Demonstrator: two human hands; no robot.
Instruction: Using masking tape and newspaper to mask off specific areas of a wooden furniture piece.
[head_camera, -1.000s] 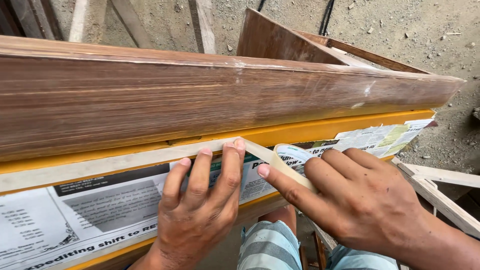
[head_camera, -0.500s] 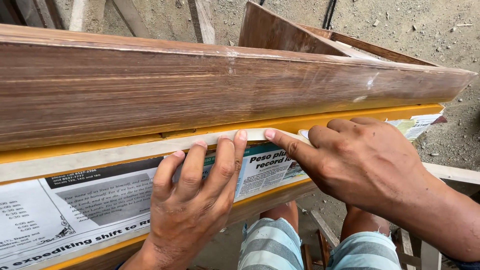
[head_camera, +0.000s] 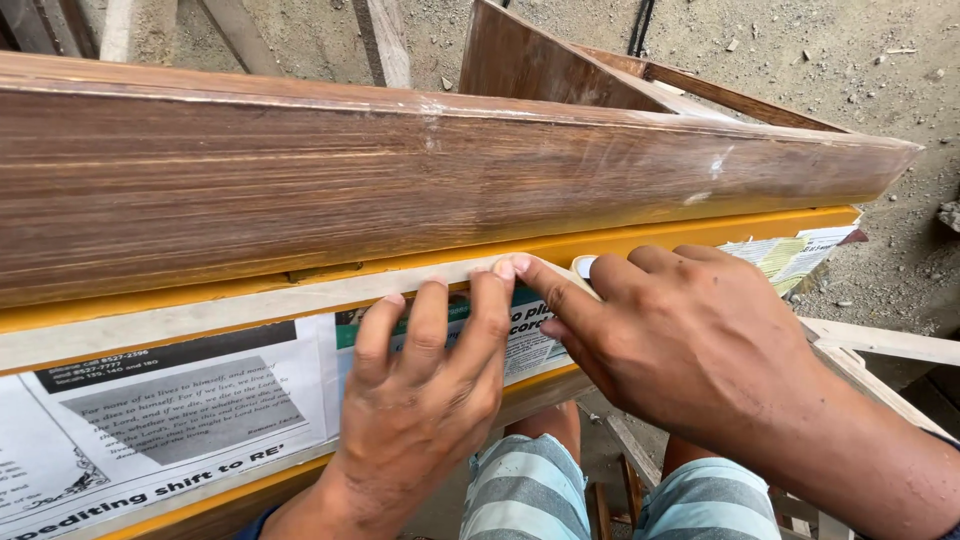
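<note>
Both hands lay flat and pressing, neither closed around anything; the left hand (head_camera: 420, 410) had its fingers stretched forward and slightly spread, palm down on the newspaper (head_camera: 170, 420), fingertips reaching the tape (head_camera: 200, 315); the right hand (head_camera: 690, 340) lay just beside it, index finger extended and pressed onto the tape's edge, the other fingers curled loosely behind, its fingertip touching the left hand's forefinger tip; whether the thumb gripped anything underneath could not be told.

The tape was a pale beige strip running lengthwise along the top edge of the newspaper, holding it against the yellow board (head_camera: 700, 232); it ended under the two meeting fingertips; more newspaper showed past the right hand toward the board's far end.

Above the yellow strip rose the brown beam (head_camera: 400, 190), a long wood-grained face with scuffed white marks near its right end; behind it stood a brown panel (head_camera: 540, 70) on edge, and beyond that the dusty ground (head_camera: 800, 50), strewn with grit.

Below the hands the person's striped shorts (head_camera: 530, 495) and bare knees showed; pale wooden slats (head_camera: 880, 340) lay to the right, near the right forearm.
</note>
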